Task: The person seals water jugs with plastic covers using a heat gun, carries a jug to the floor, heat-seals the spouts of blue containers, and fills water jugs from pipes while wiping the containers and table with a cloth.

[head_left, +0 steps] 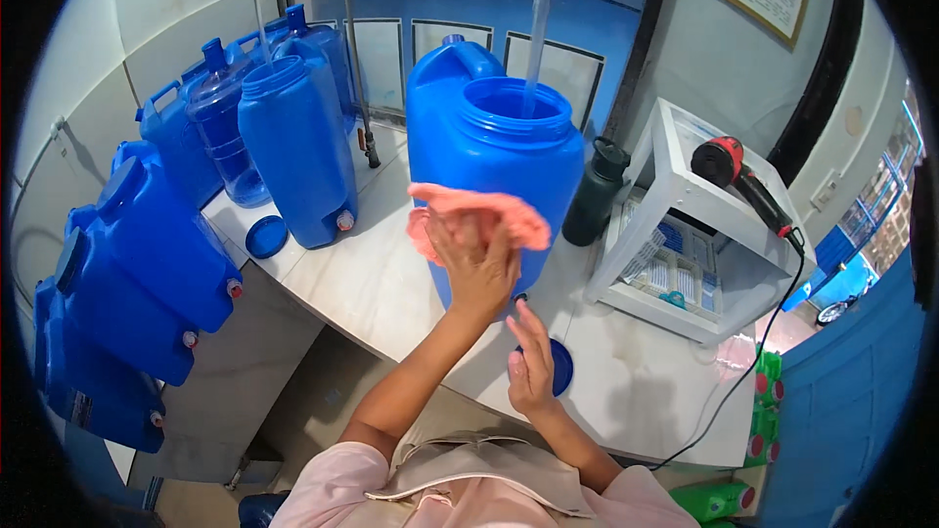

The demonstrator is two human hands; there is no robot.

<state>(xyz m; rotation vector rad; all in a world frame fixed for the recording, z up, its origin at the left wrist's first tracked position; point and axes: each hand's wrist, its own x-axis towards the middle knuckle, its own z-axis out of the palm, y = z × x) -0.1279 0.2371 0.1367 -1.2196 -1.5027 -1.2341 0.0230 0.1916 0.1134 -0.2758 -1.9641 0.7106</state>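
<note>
My left hand (473, 269) presses a salmon-pink cloth (489, 207) against the front of a large blue water container (509, 166). That container stands upright on the counter with its wide mouth uncovered, and a stream of water (540, 24) falls into it. My right hand (532, 362) is open with its fingers extended, just below the container's small spigot (521, 300), and holds nothing. Partly behind my right hand, a round blue lid (560, 368) lies on the counter.
To the left, a second open blue container (298, 152) takes in water, beside another blue lid (266, 236). Blue jugs (161, 249) line the far left. On the right stand a dark bottle (597, 191) and a white shelf (675, 225) carrying a corded red-and-black tool (743, 181).
</note>
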